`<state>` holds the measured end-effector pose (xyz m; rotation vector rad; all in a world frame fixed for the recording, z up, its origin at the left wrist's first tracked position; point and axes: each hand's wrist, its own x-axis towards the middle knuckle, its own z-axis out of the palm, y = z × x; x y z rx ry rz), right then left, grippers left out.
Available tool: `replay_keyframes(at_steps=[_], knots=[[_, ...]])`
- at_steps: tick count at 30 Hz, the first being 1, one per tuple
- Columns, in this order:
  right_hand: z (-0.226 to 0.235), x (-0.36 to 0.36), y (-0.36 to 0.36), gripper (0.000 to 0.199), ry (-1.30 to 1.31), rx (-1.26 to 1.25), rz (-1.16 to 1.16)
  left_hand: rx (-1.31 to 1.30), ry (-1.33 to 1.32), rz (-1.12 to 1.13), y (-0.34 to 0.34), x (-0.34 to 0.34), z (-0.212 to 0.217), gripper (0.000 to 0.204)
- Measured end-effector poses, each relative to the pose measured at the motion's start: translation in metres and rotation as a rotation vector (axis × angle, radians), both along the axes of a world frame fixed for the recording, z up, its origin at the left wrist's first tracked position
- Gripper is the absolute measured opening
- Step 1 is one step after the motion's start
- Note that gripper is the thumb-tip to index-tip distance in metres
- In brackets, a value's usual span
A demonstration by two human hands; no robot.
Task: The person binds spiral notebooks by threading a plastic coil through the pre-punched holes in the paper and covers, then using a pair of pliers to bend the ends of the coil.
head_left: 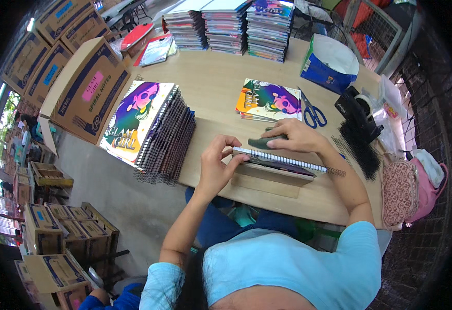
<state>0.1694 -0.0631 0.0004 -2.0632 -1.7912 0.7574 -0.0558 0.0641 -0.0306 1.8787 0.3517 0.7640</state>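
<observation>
One table (205,77), smooth and pale with a wood-like surface, carried the work. At its left stood one open carton (89,95) of brown corrugated cardboard with a pink label. Three tall stacks of books (227,31), flat and straight-sided, stood at the far edge; the copies were too many to count. Beside the carton was one stack of spiral notebooks (146,129), glossy-covered, with dark coils along one side, likewise uncounted. One blue container (326,70) with a rounded white top stood at the far right. One bundle of dark wire coils (359,152), springy and tangled in look, lay below one black tape dispenser (359,111). One patterned pink pouch (400,191) was at the right edge. The notebook (280,168) in hand was at the near edge of the table, bound edge up, its single coil projecting past the right end. The left hand (219,161) was nearly closed, thumb and fingers pinching the notebook's left end. The right hand (299,135) was half curled over one dark green piece (266,142); whether it gripped this could not be told. One pair of blue-handled scissors (316,116) lay beside a low pile of printed covers (270,101).
</observation>
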Motion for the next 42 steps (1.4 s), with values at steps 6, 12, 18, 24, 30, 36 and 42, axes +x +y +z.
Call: replay_keyframes(at_steps=[6, 12, 18, 24, 30, 36, 42], knots=[[0.005, -0.008, 0.011, 0.055, 0.057, 0.086, 0.056, 0.005, 0.005, -0.034, 0.01, 0.001, -0.002, 0.047], [-0.003, -0.007, 0.025, 0.053, 0.166, 0.077, 0.12, -0.066, -0.026, -0.036, 0.012, 0.002, -0.005, 0.067], [-0.011, 0.004, 0.03, 0.047, 0.547, 0.077, 0.069, -0.069, -0.054, -0.005, 0.012, 0.004, -0.008, 0.066], [-0.07, -0.011, -0.006, 0.043, 0.084, 0.488, -0.167, -0.205, -0.061, -0.095, 0.017, 0.0, -0.021, 0.036], [-0.1, -0.014, -0.124, 0.038, -0.58, 0.488, -0.835, -0.384, -0.156, -0.221, 0.018, 0.005, -0.03, 0.017], [-0.124, 0.003, -0.146, 0.037, -0.734, 0.511, -0.708, -0.475, -0.211, -0.163, 0.008, 0.015, -0.033, 0.016], [0.021, -0.013, -0.072, 0.039, -0.191, 0.795, -0.314, -0.652, -0.238, -0.191, 0.002, 0.01, -0.032, 0.029]])
